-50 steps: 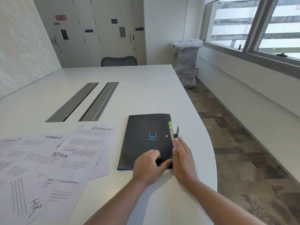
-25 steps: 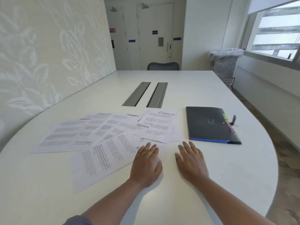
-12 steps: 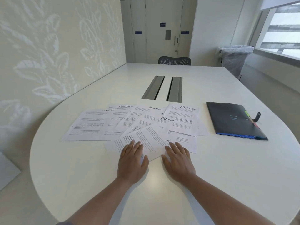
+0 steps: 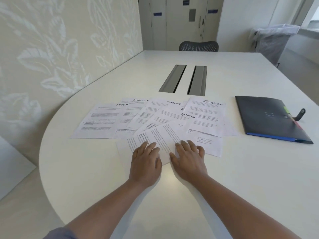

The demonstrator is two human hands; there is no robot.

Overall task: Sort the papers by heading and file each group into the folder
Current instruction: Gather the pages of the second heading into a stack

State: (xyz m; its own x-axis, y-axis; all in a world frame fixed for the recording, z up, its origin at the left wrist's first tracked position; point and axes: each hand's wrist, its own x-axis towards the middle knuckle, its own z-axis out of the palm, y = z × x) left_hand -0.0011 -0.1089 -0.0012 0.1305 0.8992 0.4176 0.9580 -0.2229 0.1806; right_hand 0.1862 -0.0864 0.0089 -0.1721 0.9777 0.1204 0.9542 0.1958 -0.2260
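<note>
Having left the black folder (image 4: 269, 118) shut at the right, both hands are now settling onto the tilted nearest sheet (image 4: 155, 137), left hand (image 4: 145, 161) and right hand (image 4: 189, 159) flat with fingers straight, gripping nothing, so sorting is only beginning.

left hand (image 4: 145, 163) | right hand (image 4: 189, 160) | flat on papers (image 4: 155, 118) | folder (image 4: 269, 118) right

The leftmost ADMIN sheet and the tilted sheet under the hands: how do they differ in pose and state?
The leftmost ADMIN sheet lies nearly square to the table edge; the tilted sheet is turned at an angle. The ADMIN sheet is untouched and its heading is readable; the tilted sheet has the left hand and right hand resting on it, and its heading is hidden. Both are white printed pages lying flat.
</note>
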